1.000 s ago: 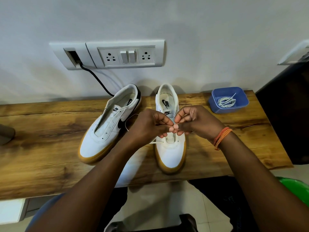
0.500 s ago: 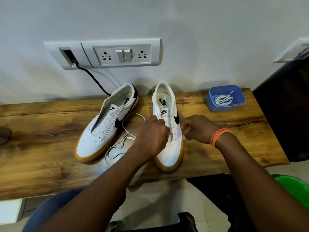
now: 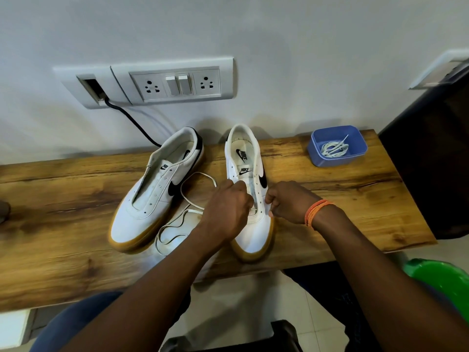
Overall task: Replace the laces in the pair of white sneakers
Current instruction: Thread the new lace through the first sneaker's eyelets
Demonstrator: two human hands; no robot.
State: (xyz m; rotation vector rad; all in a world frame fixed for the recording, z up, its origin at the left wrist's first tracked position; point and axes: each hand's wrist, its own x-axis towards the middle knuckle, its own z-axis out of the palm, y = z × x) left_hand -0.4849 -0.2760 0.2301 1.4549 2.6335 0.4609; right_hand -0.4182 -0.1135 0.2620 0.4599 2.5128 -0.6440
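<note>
The bench (image 3: 63, 199) holds two shoes. The right shoe (image 3: 253, 224) sits toe toward the person. The left shoe (image 3: 157, 196) lies just beside it, tilted, with bare holes and no lace.

The left hand (image 3: 228, 212) rests on the right shoe, fingers curled and pinching a white lace (image 3: 177, 219) near the tongue. The right hand (image 3: 289, 201) pinches the shoe's other side; what is in its fingertips I cannot tell.

The lace loops loose on the bench between the shoes. It could slip back out of a hole if pulled too hard.

A blue tub (image 3: 337, 158), well apart from the right shoe, holds more laces (image 3: 333, 149).
</note>
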